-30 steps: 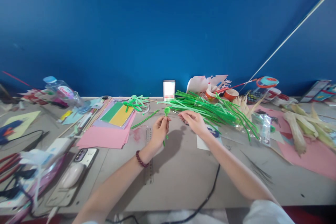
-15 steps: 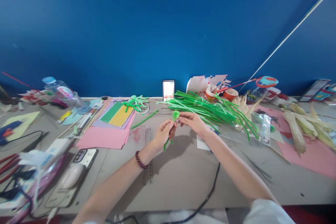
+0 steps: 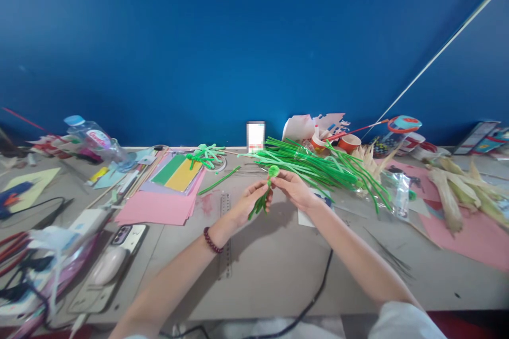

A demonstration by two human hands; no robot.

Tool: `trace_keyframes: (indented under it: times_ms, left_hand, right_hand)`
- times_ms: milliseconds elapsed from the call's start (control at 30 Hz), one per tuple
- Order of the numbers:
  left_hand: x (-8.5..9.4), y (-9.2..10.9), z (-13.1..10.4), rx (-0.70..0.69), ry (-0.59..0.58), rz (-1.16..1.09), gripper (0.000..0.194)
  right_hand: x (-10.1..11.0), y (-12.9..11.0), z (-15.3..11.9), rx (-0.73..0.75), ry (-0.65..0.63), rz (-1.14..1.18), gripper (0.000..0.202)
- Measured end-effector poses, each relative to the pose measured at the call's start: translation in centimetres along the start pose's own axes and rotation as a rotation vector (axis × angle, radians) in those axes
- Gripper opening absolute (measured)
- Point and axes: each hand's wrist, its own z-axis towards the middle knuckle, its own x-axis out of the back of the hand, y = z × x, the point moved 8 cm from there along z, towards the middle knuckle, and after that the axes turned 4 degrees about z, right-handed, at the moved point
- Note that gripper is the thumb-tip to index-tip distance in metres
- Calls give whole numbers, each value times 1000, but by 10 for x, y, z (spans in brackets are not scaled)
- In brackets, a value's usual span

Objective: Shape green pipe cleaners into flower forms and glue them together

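Note:
Between my two hands is a small shape of bent green pipe cleaners (image 3: 273, 171), with a pale green coil at its top and darker ends hanging below. My left hand (image 3: 251, 202) is closed around its lower stem, and a dark bead bracelet circles that wrist. The fingertips of my right hand (image 3: 292, 188) pinch it just under the coil. Beyond my hands lies a big heap of green pipe cleaners (image 3: 318, 164). One single green pipe cleaner (image 3: 219, 180) rests apart on the left, near a small tangle of bent ones (image 3: 207, 156).
Left of my arms are a clear ruler (image 3: 226, 233), pink paper (image 3: 159, 209), a phone (image 3: 109, 270) with a mouse on it, and a plastic bottle (image 3: 97, 140). Corn husks (image 3: 451, 198) lie at the right. A black cable (image 3: 318, 291) crosses the front edge.
Both hands have shifted slightly, carrying the green shape a little to the right. More of its hanging ends now show below my left fingers.

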Motion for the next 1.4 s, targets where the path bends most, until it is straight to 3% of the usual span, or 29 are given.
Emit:
trace_keyframes:
  times_ms: [233, 367, 433, 500, 533, 700, 833, 933, 1033, 1100, 1233, 1400]
  left_hand:
    - [38, -20, 13, -32, 279, -187, 25]
    - [56, -19, 18, -18, 309, -194, 29]
    - [69, -11, 19, -34, 332, -26, 35]
    - [78, 0, 21, -58, 311, 394, 45]
    - [83, 1, 22, -41, 298, 482, 46]
    - [95, -3, 23, -13, 285, 931, 38]
    - [90, 0, 18, -64, 337, 1290, 33]
    - [81, 17, 15, -143, 332, 1361, 36]
    - [54, 40, 12, -317, 45, 1134, 58]
    - [39, 64, 2, -464, -55, 998, 60]
    - [13, 88, -18, -577, -155, 1093, 35]
    - [-2, 87, -29, -587, -195, 1270, 21]
  right_hand:
    - [6, 3, 5, 85, 92, -360, 23]
    - [11, 5, 7, 66, 134, -283, 24]
    - [14, 6, 7, 26, 147, -135, 26]
    - [14, 7, 6, -25, 132, 9, 29]
    - [13, 8, 5, -47, 115, 60, 30]
    - [5, 14, 0, -149, 27, 52, 32]
    - [-2, 19, -3, -226, -38, 60, 31]
    - [-4, 19, -3, -256, -72, 39, 31]
    - [-3, 18, -3, -249, -88, -60, 31]
    - [-4, 19, -3, -250, -131, -137, 33]
    - [-10, 21, -7, -275, -197, -175, 35]
    - [-19, 19, -13, -273, -305, -200, 32]
